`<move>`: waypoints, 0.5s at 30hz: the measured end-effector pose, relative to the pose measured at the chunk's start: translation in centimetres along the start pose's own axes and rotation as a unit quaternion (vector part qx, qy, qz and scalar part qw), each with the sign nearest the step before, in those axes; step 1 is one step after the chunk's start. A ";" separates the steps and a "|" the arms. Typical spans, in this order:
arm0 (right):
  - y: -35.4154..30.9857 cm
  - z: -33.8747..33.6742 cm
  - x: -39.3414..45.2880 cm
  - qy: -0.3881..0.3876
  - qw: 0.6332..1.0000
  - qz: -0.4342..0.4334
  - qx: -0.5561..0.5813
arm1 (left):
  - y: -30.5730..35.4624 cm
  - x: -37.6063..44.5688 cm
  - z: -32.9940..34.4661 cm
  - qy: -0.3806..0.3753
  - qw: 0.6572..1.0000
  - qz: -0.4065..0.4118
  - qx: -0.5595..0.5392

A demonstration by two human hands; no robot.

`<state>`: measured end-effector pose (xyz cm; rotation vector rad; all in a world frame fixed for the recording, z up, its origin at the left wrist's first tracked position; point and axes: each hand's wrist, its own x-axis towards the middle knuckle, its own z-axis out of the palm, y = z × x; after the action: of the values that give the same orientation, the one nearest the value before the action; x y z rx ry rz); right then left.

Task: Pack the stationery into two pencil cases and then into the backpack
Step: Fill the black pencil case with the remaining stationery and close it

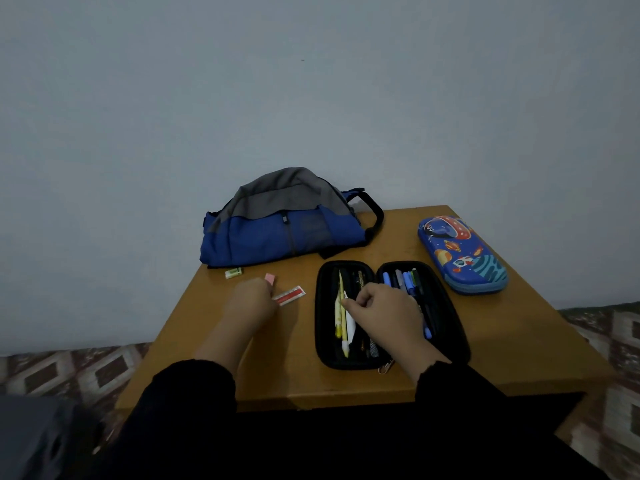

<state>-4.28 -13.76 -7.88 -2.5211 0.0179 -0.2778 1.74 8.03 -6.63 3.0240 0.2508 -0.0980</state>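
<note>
Head view shows my left hand (254,296) pinching the thin, stiff ruler (290,294) mid-frame. My right hand (382,308) pinches a light pen (343,317) in the open black case (391,315). I'd hold the slippery ruler by its edges.

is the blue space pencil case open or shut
Shut: the blue space pencil case lies closed on the table, lid down, nothing inside showing.

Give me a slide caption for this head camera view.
Right hand arranges pens in the open black pencil case; left hand reaches the small ruler.
</note>
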 end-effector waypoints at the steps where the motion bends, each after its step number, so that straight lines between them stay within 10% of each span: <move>1: 0.1 0.1 0.0 0.005 1.000 -0.002 -0.004 | -0.1 0.1 0.1 -0.012 1.000 -0.007 0.003; 15: 1.1 0.1 -0.2 0.013 0.994 0.030 0.104 | 0.3 0.3 0.3 -0.052 0.996 -0.033 -0.063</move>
<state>-4.39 -14.55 -8.65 -2.3057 0.0716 -0.2730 2.09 7.75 -6.92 2.8762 0.3336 -0.2340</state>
